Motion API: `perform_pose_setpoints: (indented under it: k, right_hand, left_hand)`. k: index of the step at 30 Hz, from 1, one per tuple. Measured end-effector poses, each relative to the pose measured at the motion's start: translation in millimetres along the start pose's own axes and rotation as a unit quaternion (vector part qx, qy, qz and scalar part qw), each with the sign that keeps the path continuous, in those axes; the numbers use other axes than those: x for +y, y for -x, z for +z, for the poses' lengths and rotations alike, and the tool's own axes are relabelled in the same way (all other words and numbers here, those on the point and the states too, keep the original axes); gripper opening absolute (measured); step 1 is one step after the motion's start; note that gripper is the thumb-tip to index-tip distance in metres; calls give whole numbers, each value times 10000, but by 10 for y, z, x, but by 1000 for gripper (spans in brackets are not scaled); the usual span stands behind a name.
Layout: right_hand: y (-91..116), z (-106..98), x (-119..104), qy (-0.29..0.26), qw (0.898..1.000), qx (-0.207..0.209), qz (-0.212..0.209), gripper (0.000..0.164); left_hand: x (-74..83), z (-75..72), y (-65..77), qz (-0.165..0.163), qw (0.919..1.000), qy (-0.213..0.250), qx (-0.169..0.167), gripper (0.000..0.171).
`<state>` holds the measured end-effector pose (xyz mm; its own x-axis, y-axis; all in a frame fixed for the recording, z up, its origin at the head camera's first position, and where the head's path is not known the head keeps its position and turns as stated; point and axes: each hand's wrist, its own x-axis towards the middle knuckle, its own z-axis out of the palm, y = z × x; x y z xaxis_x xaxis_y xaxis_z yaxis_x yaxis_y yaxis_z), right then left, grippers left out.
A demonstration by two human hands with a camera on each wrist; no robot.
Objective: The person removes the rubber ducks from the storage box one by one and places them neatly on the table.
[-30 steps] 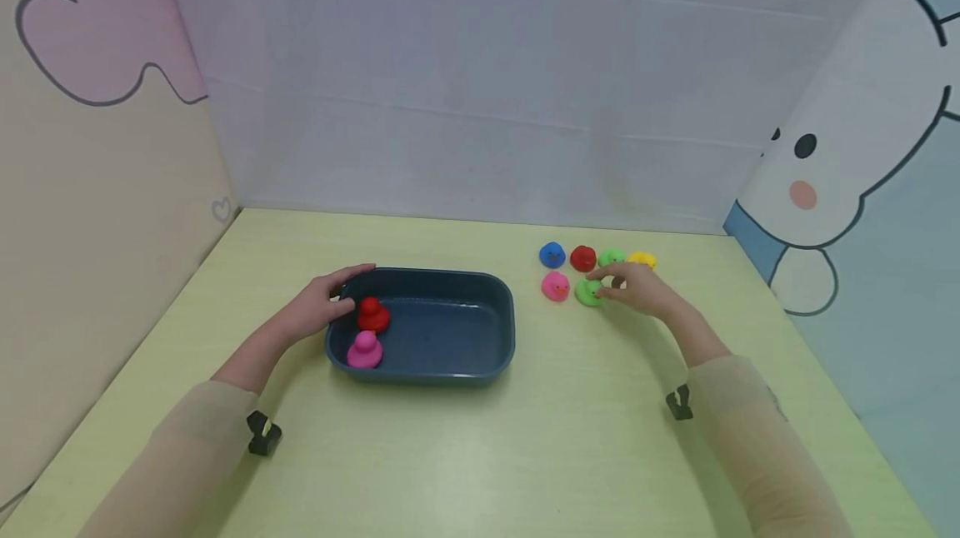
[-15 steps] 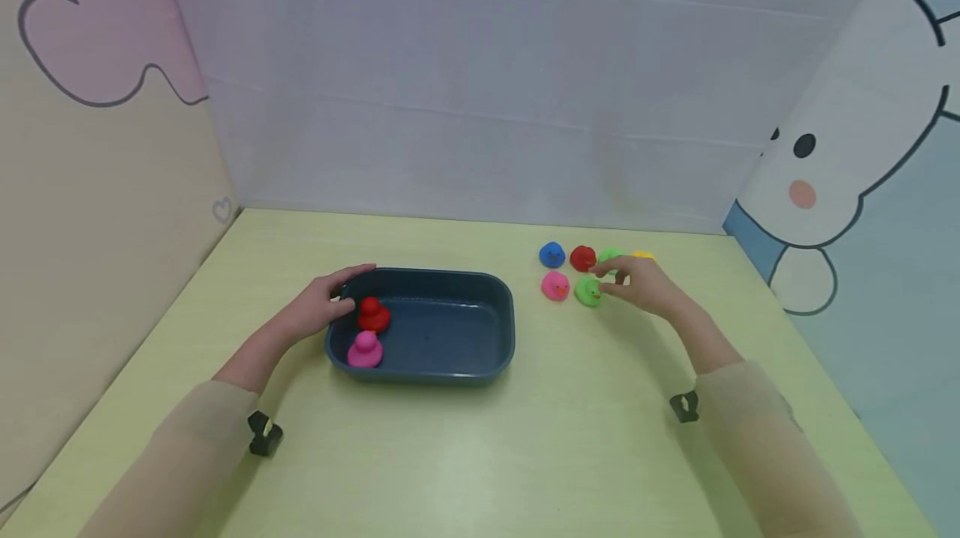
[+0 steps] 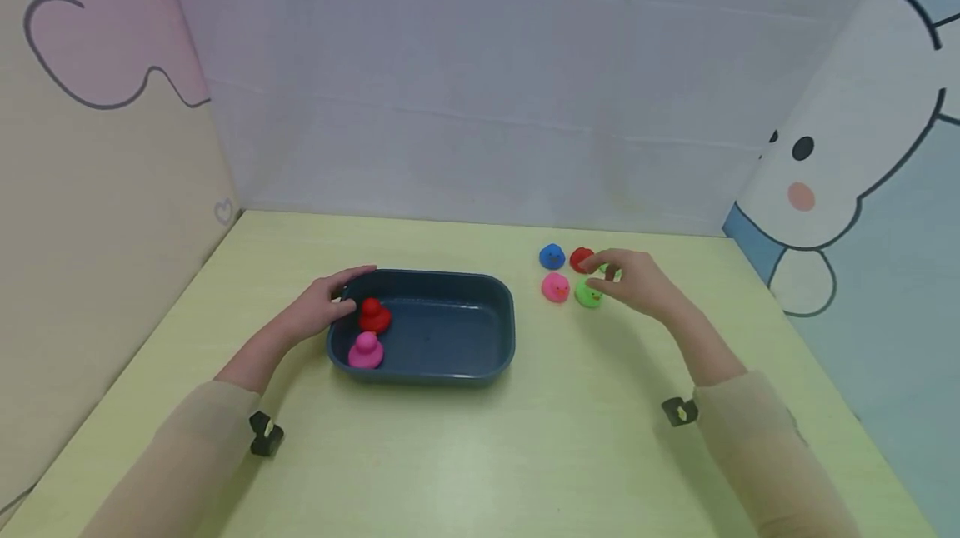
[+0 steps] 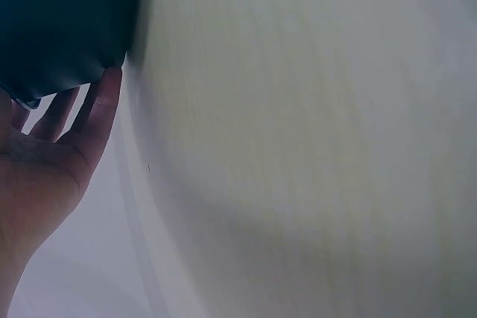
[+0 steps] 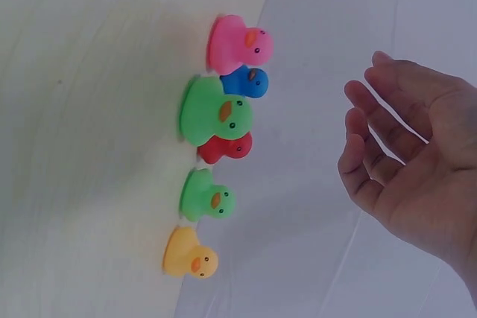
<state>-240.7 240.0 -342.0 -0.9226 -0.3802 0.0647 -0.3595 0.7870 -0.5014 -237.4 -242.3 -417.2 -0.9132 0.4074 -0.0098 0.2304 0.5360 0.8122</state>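
My left hand (image 3: pixel 318 305) grips the back left corner of a dark blue tray (image 3: pixel 442 338), thumb over the rim and fingers along the outer wall. Inside, at the left end, sit a red rubber duck (image 3: pixel 373 317) and a pink one behind my view's front wall, the pink duck (image 3: pixel 366 352). My right hand (image 3: pixel 633 281) hovers over a cluster of ducks with loosely bent fingers and nothing between them. Nearest its fingertips stands a green duck (image 3: pixel 588 296); in the right wrist view this green duck (image 5: pixel 209 113) is apart from the hand.
Around the green duck stand a pink duck (image 3: pixel 556 288), a blue duck (image 3: pixel 552 256) and a red duck (image 3: pixel 581 259). A second green duck (image 5: pixel 206 197) and a yellow duck (image 5: pixel 190 253) show in the right wrist view; the hand mostly covers them from the head. A wall panel (image 3: pixel 480 105) rises behind the table.
My right hand has risen away from the near green duck, which stays in place, and now covers the yellow duck in the head view. The left hand and tray have not moved.
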Motion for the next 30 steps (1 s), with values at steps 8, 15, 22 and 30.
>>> perform_pose_setpoints:
  k: [8, 15, 22, 30]
  right_hand:
    - [29, 27, -290, -76, 9989, 403, -220, 26]
    - [58, 95, -569, -335, 9960, 722, -396, 27]
    - [33, 215, -822, -691, 9902, 989, -703, 26]
    - [-27, 433, -1082, -1148, 9828, 1078, -960, 27]
  left_hand:
    - [-22, 3, 16, -75, 10000, 28, -18, 56]
    - [-19, -5, 10, -23, 10000, 49, -33, 57]
    - [-12, -4, -4, -47, 10000, -9, -30, 57]
    - [-31, -17, 4, 1, 10000, -51, -54, 55]
